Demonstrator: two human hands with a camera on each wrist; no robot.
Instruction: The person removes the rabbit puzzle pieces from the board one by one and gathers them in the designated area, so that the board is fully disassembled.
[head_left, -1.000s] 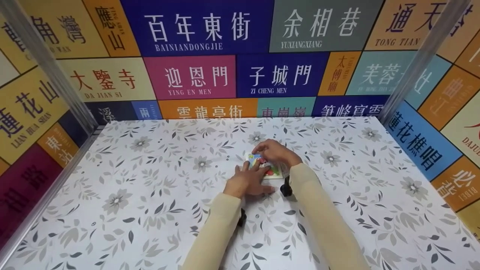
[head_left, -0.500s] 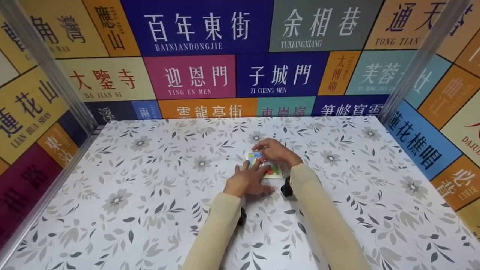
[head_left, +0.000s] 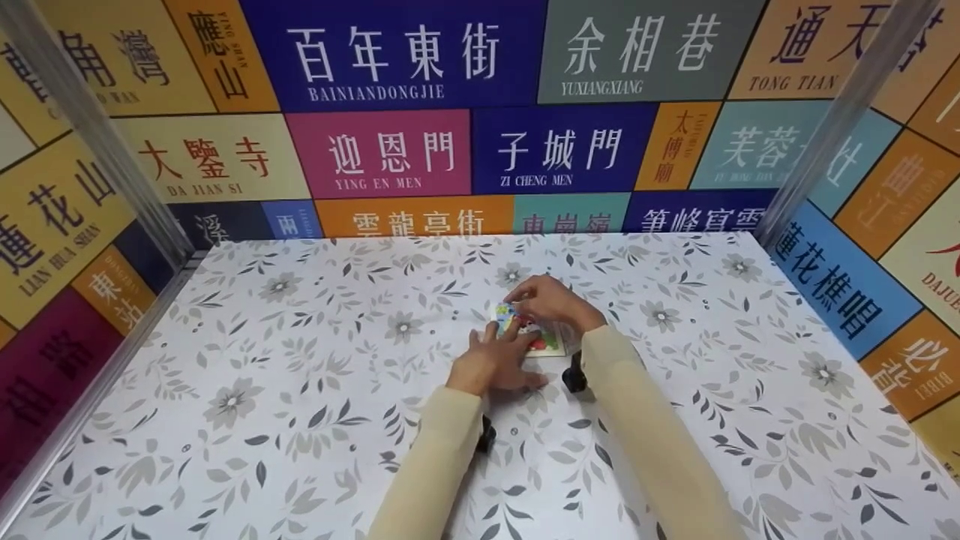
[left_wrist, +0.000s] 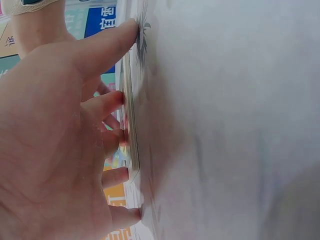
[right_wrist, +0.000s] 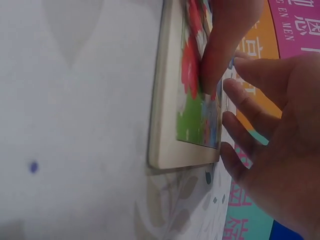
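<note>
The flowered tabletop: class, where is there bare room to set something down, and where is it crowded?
Free: between the left sleeve and the tabletop's left edge; between the right sleeve and right edge; between the right hand and back wall. Crowded: the picture board, with the left hand on it, the right at its far side.

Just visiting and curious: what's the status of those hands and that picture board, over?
Left hand: spread, touching the picture board. Right hand: at its far edge, grip unclear. Picture board: flat on the table, partly covered by hands.
</note>
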